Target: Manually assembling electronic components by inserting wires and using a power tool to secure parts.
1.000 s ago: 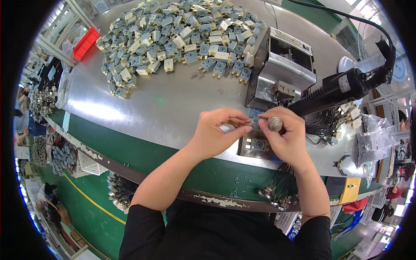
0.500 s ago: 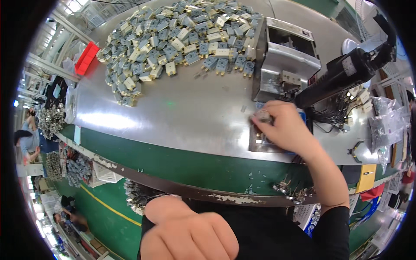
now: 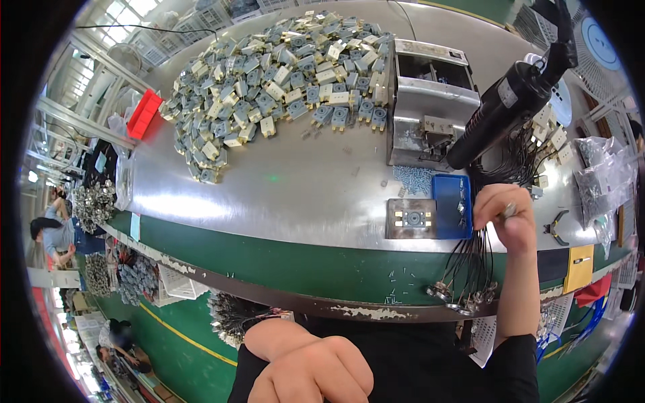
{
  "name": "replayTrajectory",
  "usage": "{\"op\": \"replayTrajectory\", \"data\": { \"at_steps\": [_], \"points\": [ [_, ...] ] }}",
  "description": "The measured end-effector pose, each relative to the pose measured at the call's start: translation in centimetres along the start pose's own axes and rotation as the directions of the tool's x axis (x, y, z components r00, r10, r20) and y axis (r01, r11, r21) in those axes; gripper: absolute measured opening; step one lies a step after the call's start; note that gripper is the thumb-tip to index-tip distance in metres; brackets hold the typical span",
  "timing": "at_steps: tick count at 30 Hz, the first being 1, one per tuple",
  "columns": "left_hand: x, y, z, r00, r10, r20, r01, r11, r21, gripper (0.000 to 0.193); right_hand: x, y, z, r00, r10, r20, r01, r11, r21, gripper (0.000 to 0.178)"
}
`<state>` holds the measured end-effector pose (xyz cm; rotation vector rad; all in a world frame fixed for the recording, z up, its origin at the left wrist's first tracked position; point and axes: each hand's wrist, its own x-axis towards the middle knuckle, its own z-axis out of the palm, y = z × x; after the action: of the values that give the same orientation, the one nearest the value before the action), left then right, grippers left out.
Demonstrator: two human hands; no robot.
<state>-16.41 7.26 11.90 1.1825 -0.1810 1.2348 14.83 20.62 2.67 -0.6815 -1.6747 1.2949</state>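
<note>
My right hand (image 3: 507, 218) is closed just right of a blue tray (image 3: 450, 183) with small metal parts in it. A small pale piece shows between its curled fingers; its kind is unclear. Black wires with round metal ends (image 3: 463, 295) hang below that hand over the bench's front edge. Left of the tray lies a metal fixture plate (image 3: 393, 232), with a grey square housing (image 3: 414, 219) and brass terminals set in it. My left hand (image 3: 316, 376) is near my body at the lower edge, back upward and fingers folded; whatever it holds is hidden.
Grey-and-cream housings (image 3: 275, 87) form a large heap at the back. A metal machine (image 3: 430, 101), small screws (image 3: 414, 179) and a black electric screwdriver (image 3: 497, 117) are on the right. Pliers (image 3: 556, 228) lie further right, a red bin (image 3: 144, 114) at far left.
My right hand has moved right, off the fixture plate, uncovering the housing, tray and screws. My left hand stays low near my body. The view has shifted slightly.
</note>
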Motion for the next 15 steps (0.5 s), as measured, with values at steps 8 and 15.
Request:
{"op": "replayTrajectory", "data": {
  "at_steps": [8, 15],
  "points": [
    [0.1, -0.9, 2.0, 0.993, 0.082, -0.081, -0.058, 0.965, 0.257, 0.007, -1.4, 0.6, -1.0, 0.99, -0.043, -0.133, 0.073, 0.97, 0.231, 0.053],
    [-0.1, -1.2, 1.5, 0.999, 0.041, 0.014, -0.042, 0.996, 0.083, 0.006, -1.1, 1.0, -0.9, 0.997, 0.011, -0.07, 0.005, 0.977, 0.212, 0.05]
  ]
}}
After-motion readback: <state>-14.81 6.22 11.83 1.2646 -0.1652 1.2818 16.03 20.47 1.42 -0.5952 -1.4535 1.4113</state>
